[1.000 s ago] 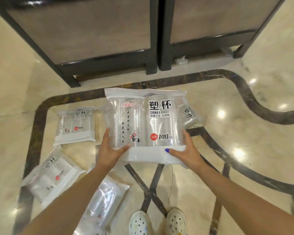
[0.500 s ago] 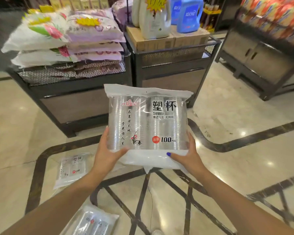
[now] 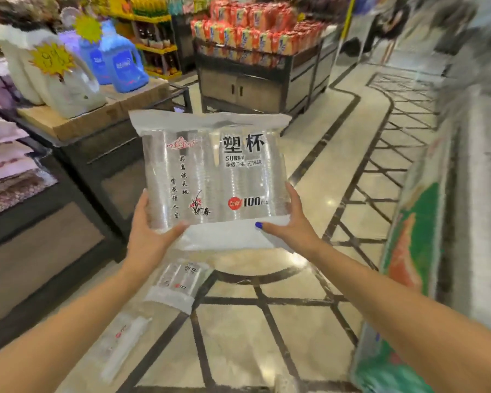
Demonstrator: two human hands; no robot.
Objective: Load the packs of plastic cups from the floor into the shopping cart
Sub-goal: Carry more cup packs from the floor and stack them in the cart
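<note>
Holding a pack of cups [image 3: 210,177] upright at chest height, a person's left hand [image 3: 150,236] and right hand [image 3: 291,231] grip its lower corners, fingers curled behind; another pack [image 3: 176,285] lies on the floor [image 3: 267,336] below.

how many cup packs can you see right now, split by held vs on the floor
Held in both hands: 1, the held pack, gripped by the left hand and right hand
Lying on the floor: 2, the nearer floor pack just below the held one, and a blurred floor pack closer to the camera
Total: 3
</note>
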